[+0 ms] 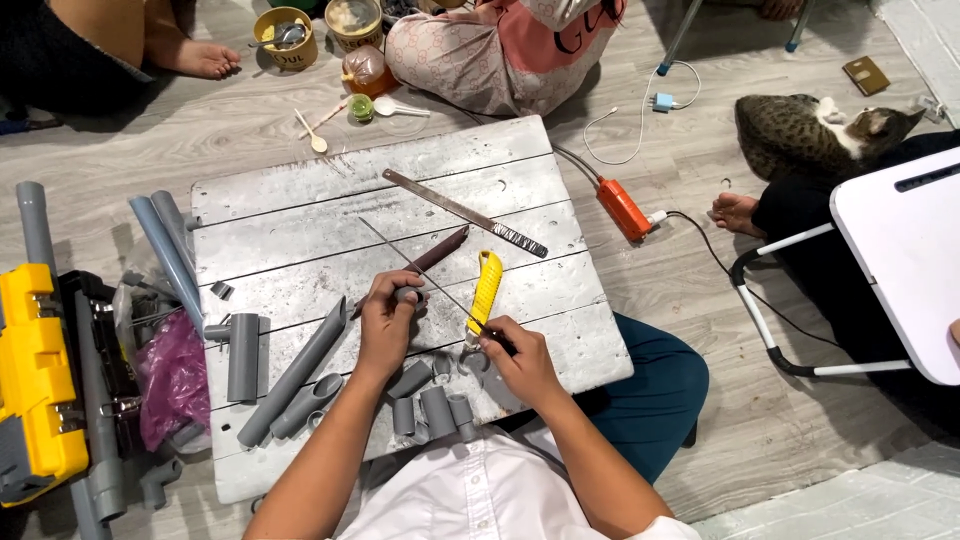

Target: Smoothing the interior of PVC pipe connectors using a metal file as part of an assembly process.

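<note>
My left hand [388,325] grips a short grey pipe piece [407,294] over a white-painted wooden board [300,200]. My right hand [520,358] holds the near end of a thin saw blade [400,255], which runs up and left across the pipe piece. A yellow handle [486,290] stands beside the blade, just above my right hand; whether it joins the blade I cannot tell. Several short grey pipe offcuts [432,405] lie on the board between my wrists.
Longer grey pipes [292,375], a flat metal file [465,212] and a dark maroon rod [440,250] lie on the board. A yellow toolbox [35,380] and pink bag [175,375] sit left. An orange power strip [625,208], cat [810,130], white folding table [900,260] and a seated person [500,50] are nearby.
</note>
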